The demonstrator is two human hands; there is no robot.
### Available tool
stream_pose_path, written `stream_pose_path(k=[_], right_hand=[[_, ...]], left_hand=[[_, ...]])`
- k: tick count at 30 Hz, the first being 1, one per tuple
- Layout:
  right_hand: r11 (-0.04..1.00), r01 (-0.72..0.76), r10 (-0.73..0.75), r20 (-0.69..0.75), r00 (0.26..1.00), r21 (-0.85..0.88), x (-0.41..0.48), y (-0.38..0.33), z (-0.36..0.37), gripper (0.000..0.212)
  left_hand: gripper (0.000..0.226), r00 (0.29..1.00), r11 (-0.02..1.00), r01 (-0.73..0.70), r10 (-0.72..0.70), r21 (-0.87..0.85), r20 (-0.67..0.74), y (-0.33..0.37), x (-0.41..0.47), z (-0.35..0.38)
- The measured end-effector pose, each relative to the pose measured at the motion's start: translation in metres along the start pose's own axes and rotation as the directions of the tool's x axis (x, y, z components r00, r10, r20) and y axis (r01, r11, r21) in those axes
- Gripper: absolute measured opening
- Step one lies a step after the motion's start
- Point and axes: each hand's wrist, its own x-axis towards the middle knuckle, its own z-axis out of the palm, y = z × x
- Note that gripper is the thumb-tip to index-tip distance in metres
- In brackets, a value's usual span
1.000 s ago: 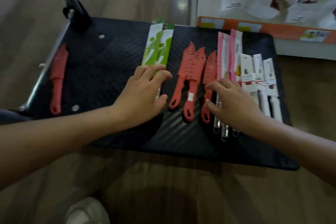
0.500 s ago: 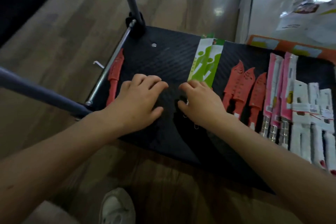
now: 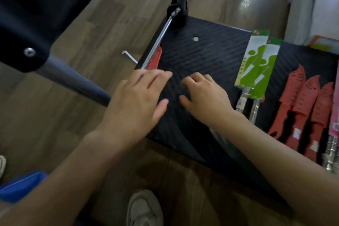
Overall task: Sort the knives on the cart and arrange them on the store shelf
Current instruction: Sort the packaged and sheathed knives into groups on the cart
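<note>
Both hands hover palm-down over the bare left part of the black ribbed cart deck (image 3: 205,55), the left hand (image 3: 135,101) with fingers spread flat and the right hand (image 3: 203,95) with fingers loosely curled, neither holding anything. A lone red plastic-sheathed knife (image 3: 155,58) lies along the deck's left edge just beyond the left fingertips, possibly touching them. To the right lie two green-carded knives (image 3: 256,68), then three more red sheathed knives (image 3: 302,104).

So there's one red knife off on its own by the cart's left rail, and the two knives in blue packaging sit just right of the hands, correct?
Not quite: in the head view the packaging on those two knives is green, not blue. The rest holds: a lone red knife lies by the cart's left rail, and the packaged pair sits just right of the right hand and the left hand.
</note>
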Motion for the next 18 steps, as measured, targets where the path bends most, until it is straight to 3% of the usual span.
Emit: stream_pose_path(k=[4, 12, 18], right_hand=[[0.999, -0.019, 0.019, 0.008, 1.000, 0.044, 0.021, -0.028, 0.013, 0.037], [0.994, -0.107, 0.105, 0.079, 0.991, 0.023, 0.033, -0.046, 0.044, 0.049], [0.995, -0.091, 0.094, 0.059, 0.994, -0.042, 0.038, -0.054, 0.055, 0.063]], left_hand=[[0.048, 0.994, 0.990, 0.093, -0.098, -0.101, -0.044, -0.011, -0.003, 0.004], [0.055, 0.999, 0.999, 0.042, -0.043, 0.033, 0.011, -0.021, -0.017, 0.019], [0.055, 0.998, 0.995, 0.039, -0.034, 0.094, -0.054, -0.023, -0.024, 0.025]])
